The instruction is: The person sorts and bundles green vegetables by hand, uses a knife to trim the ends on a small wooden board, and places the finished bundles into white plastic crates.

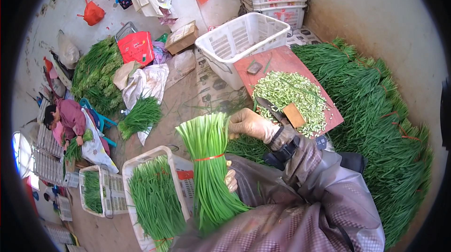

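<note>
Mid-frame, your left fingers [230,180] clamp the green bunch [209,172] — your right fingers [238,123] curl by its top, grip unclear.

Stained pale walls [376,12], brownish floor [181,97]

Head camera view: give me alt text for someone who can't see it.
A person's left hand holds an upright bunch of long green stalks tied with a thin red band, the right hand beside its pale tops. To the right, a red rectangular board bears chopped pale-green stems, with a white perforated plastic crate behind.
</note>
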`<state>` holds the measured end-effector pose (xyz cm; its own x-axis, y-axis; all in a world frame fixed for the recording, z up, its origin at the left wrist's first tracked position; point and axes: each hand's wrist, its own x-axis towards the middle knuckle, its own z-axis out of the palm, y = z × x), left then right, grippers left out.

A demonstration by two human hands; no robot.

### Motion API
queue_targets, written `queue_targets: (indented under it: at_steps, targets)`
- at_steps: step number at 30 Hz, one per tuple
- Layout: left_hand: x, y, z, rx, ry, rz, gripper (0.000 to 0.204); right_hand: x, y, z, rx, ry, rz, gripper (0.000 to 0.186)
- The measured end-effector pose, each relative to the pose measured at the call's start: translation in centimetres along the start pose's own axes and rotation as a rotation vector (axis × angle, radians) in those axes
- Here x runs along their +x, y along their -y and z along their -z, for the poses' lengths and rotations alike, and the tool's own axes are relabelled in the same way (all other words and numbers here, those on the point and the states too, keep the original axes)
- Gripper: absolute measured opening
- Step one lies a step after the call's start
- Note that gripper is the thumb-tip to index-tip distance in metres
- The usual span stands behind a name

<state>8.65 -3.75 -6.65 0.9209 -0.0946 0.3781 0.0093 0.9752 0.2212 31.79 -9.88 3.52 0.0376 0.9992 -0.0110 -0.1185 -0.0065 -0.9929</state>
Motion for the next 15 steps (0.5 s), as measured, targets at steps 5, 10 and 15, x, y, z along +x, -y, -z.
queue_targets:
  at_steps: [5, 10, 15]
  targets:
    - [-0.3, 0.3, 0.1, -0.024, 0.039, 0.007, 0.064, 0.0, 0.0, -1.0, -0.171, -0.192, 0.049, 0.021]
    - [-0.2, 0.4, -0.3, -0.028, 0.057, 0.006, 0.066, 0.3, 0.8, 0.9, -0.241, -0.282, 0.117, 0.019]
    - [-1.0, 0.3, -0.4, 0.013, -0.001, -0.027, 0.071, 1.1, 2.8, 7.4, -0.178, -0.688, 0.179, 0.02]
